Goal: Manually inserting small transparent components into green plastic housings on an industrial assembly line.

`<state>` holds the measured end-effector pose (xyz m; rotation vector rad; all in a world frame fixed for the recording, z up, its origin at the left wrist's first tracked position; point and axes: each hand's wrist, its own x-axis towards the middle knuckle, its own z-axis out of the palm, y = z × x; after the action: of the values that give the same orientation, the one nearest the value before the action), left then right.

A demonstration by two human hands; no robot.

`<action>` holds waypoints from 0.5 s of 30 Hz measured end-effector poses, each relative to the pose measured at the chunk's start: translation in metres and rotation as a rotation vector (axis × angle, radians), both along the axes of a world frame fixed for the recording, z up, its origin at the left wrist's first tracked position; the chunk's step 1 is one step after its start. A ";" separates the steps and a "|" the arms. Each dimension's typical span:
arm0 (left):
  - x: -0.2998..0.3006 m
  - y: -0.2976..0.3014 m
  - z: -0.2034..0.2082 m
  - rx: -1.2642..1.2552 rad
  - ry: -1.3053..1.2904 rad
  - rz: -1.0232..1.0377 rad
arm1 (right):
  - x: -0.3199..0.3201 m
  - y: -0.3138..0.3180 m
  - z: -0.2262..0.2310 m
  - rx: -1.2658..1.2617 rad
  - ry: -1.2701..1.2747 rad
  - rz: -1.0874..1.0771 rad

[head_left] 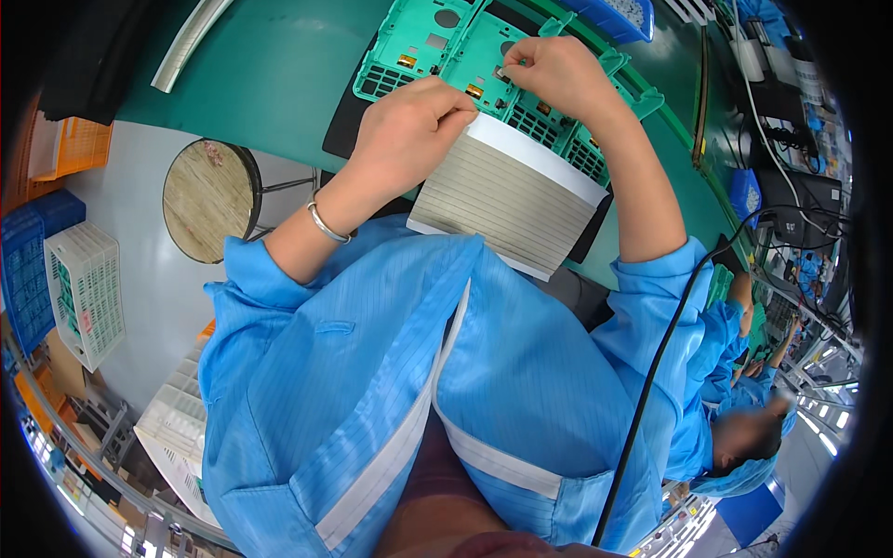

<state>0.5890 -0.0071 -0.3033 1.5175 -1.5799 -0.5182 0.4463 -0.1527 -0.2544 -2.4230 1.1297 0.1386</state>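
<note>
Green plastic housings [476,58] lie side by side on the bench in front of me, with round openings, grilles and small gold-coloured patches. A pale sheet [507,195] with rows of beige-grey strips and a white border slopes from their near edge toward my lap. My left hand [409,135], a metal bangle at its wrist, is closed, thumb and forefinger pinched at the sheet's upper left corner. Over the middle housing, my right hand [563,82] is also pinched, its fingertips close to the housing's surface. Whatever small thing it holds is too small to name.
A blue bin [619,17] of small parts stands beyond the housings. On the green bench [270,84] lies a curved white strip [186,45]. At left are a round stool [212,200] and a white crate [86,296]. A black cable [642,409] crosses my left-leaning view's right side; a co-worker [735,428] sits there.
</note>
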 end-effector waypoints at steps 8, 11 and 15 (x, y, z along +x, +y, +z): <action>0.000 0.000 0.001 0.009 0.023 0.004 | -0.003 0.001 -0.009 -0.154 -0.020 0.071; 0.001 0.000 0.000 -0.001 0.028 0.003 | -0.003 0.003 -0.010 -0.324 0.018 0.138; 0.010 0.000 0.000 0.039 0.094 -0.048 | -0.007 0.013 -0.006 -0.192 -0.129 -0.065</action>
<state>0.5988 -0.0068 -0.3034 1.4653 -1.5442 -0.6417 0.4393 -0.1393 -0.2600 -2.5157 1.2091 -0.1521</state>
